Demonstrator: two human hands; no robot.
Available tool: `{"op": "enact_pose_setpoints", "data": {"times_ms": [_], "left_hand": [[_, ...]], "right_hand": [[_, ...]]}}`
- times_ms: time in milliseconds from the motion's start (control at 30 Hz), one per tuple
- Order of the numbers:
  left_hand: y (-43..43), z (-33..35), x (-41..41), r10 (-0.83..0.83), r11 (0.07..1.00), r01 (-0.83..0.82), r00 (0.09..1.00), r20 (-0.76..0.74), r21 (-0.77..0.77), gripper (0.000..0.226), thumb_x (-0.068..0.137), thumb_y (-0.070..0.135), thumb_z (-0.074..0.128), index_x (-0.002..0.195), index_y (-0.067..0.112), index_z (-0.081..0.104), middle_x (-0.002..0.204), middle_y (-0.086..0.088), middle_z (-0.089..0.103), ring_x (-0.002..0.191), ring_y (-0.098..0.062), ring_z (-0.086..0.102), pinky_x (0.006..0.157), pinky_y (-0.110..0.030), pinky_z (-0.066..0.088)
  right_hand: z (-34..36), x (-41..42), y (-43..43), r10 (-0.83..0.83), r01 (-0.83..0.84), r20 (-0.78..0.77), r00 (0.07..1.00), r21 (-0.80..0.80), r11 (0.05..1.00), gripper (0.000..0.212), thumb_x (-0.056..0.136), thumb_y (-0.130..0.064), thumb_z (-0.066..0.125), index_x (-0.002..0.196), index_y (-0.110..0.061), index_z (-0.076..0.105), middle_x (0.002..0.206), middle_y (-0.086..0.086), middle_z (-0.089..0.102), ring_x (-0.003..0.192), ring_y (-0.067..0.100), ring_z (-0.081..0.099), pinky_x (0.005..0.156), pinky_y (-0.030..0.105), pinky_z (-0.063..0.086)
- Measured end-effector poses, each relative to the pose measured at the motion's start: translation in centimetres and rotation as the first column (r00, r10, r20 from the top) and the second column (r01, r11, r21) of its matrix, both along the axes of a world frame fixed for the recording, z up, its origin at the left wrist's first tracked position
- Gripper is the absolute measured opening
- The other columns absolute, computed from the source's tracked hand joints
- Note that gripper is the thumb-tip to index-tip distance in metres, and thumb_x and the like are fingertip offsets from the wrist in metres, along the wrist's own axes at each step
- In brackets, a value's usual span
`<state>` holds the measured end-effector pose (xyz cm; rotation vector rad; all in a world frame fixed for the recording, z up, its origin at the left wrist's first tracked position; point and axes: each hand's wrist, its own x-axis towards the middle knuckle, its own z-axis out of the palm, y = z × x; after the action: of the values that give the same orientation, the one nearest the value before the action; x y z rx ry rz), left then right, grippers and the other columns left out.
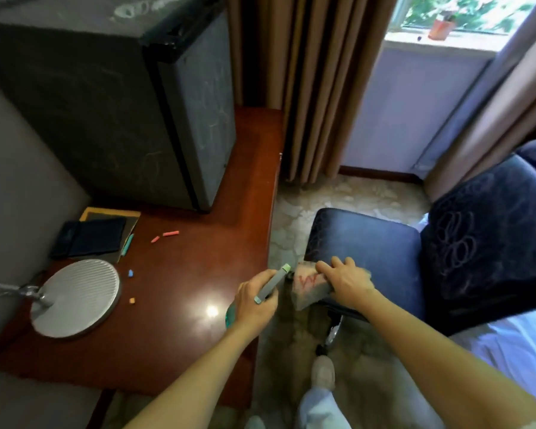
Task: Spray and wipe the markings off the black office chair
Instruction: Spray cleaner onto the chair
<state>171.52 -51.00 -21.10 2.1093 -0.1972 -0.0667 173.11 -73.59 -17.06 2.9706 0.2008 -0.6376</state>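
Observation:
The black office chair (365, 252) stands right of the desk, its seat facing me and its backrest (483, 236) covered in looping chalk scribbles. My right hand (347, 281) presses a pale cloth (307, 284), stained with red marks, against the seat's front left corner, fingers curled over it. My left hand (256, 300) grips a spray bottle (273, 284) with a grey trigger head and green nozzle, its teal body showing below the wrist. The nozzle points toward the cloth and seat edge.
A red-brown wooden desk (198, 274) lies to the left, with a black mini fridge (121, 103), a round grey lamp base (75, 292), dark notebooks (90, 239) and several chalk pieces (171, 233). Brown curtains (316, 88) hang behind. My shoe (322, 371) is on the marble floor.

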Motion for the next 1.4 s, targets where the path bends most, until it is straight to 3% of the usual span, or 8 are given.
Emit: {"op": "enact_pose_setpoints", "data": {"times_ms": [67, 200, 467, 600, 800, 967, 1200, 1400], "left_hand": [[-1.9, 0.1, -0.4, -0.048, 0.999, 0.048, 0.999, -0.024, -0.021, 0.032, 0.086, 0.016, 0.062, 0.108, 0.039, 0.065, 0.085, 0.015, 0.067, 0.074, -0.006, 0.062, 0.056, -0.021, 0.045], [-5.8, -0.3, -1.5, -0.087, 0.993, 0.079, 0.992, -0.087, -0.091, 0.029, 0.086, 0.013, 0.063, 0.107, 0.034, 0.068, 0.087, 0.013, 0.068, 0.080, -0.012, 0.064, 0.067, -0.031, 0.052], [-12.4, -3.0, -2.8, -0.126, 0.992, 0.128, 0.973, -0.195, -0.001, 0.017, 0.087, 0.014, 0.062, 0.089, 0.031, 0.061, 0.074, 0.005, 0.061, 0.070, -0.017, 0.059, 0.060, -0.037, 0.046], [-14.9, -4.2, -3.5, -0.091, 0.995, 0.100, 0.963, -0.253, 0.026, 0.013, 0.090, 0.016, 0.063, 0.084, 0.026, 0.058, 0.072, 0.005, 0.056, 0.070, -0.016, 0.056, 0.061, -0.026, 0.041], [-19.1, -4.9, -5.0, 0.086, 0.976, -0.019, 0.948, -0.306, 0.216, 0.029, 0.091, 0.028, 0.062, 0.067, 0.024, 0.047, 0.067, 0.000, 0.053, 0.067, -0.020, 0.055, 0.058, -0.030, 0.039], [-21.7, -6.1, -6.9, 0.157, 0.948, -0.046, 0.929, -0.336, 0.316, 0.016, 0.092, 0.036, 0.059, 0.084, 0.022, 0.058, 0.077, -0.002, 0.061, 0.073, -0.019, 0.059, 0.069, -0.036, 0.051], [-24.5, -6.1, -8.8, 0.151, 0.980, -0.101, 0.938, -0.311, 0.173, 0.009, 0.092, 0.032, 0.061, 0.088, 0.024, 0.060, 0.075, 0.002, 0.059, 0.072, -0.017, 0.059, 0.066, -0.035, 0.047], [-25.2, -5.0, -7.3, 0.343, 0.939, -0.319, 0.880, -0.327, 0.128, 0.019, 0.094, 0.025, 0.060, 0.076, 0.018, 0.054, 0.072, -0.007, 0.054, 0.069, -0.024, 0.055, 0.061, -0.034, 0.044]], "right_hand": [[0.2, -2.1, -2.4, -0.060, 0.060, 0.019, 0.998, 0.001, 0.998, 0.048, 0.093, -0.026, 0.057, 0.133, -0.031, 0.031, 0.125, 0.006, 0.041, 0.112, 0.031, 0.042, 0.074, 0.038, 0.042], [0.4, -5.6, -6.7, -0.210, 0.210, 0.011, 0.978, 0.014, 0.978, 0.049, 0.091, -0.024, 0.058, 0.131, -0.032, 0.032, 0.124, 0.005, 0.042, 0.109, 0.030, 0.042, 0.081, 0.040, 0.048], [0.0, -9.0, -14.7, -0.343, 0.344, 0.015, 0.939, -0.013, 0.939, 0.047, 0.092, -0.018, 0.054, 0.132, -0.031, 0.032, 0.126, 0.003, 0.041, 0.115, 0.030, 0.040, 0.074, 0.038, 0.044], [-0.1, -9.4, -19.0, -0.341, 0.342, -0.009, 0.940, -0.001, 0.940, 0.048, 0.092, -0.015, 0.051, 0.132, -0.032, 0.031, 0.125, 0.003, 0.040, 0.114, 0.030, 0.039, 0.069, 0.038, 0.039], [-0.7, -9.5, -24.6, -0.282, 0.282, -0.015, 0.959, 0.038, 0.959, 0.045, 0.091, -0.016, 0.052, 0.128, -0.031, 0.033, 0.121, 0.003, 0.041, 0.110, 0.030, 0.040, 0.069, 0.037, 0.042], [-1.0, -9.9, -28.4, -0.221, 0.222, -0.016, 0.975, 0.064, 0.973, 0.047, 0.091, -0.017, 0.054, 0.131, -0.030, 0.032, 0.124, 0.003, 0.041, 0.111, 0.029, 0.040, 0.069, 0.033, 0.038], [-1.5, -10.9, -32.1, -0.189, 0.191, -0.023, 0.982, 0.100, 0.977, 0.053, 0.091, -0.022, 0.057, 0.135, -0.032, 0.028, 0.128, 0.002, 0.040, 0.115, 0.027, 0.040, 0.083, 0.036, 0.046], [-2.5, -11.8, -33.1, -0.198, 0.199, -0.024, 0.980, 0.120, 0.973, 0.057, 0.092, -0.025, 0.058, 0.138, -0.035, 0.025, 0.133, 0.002, 0.039, 0.118, 0.026, 0.039, 0.089, 0.037, 0.047]]}}
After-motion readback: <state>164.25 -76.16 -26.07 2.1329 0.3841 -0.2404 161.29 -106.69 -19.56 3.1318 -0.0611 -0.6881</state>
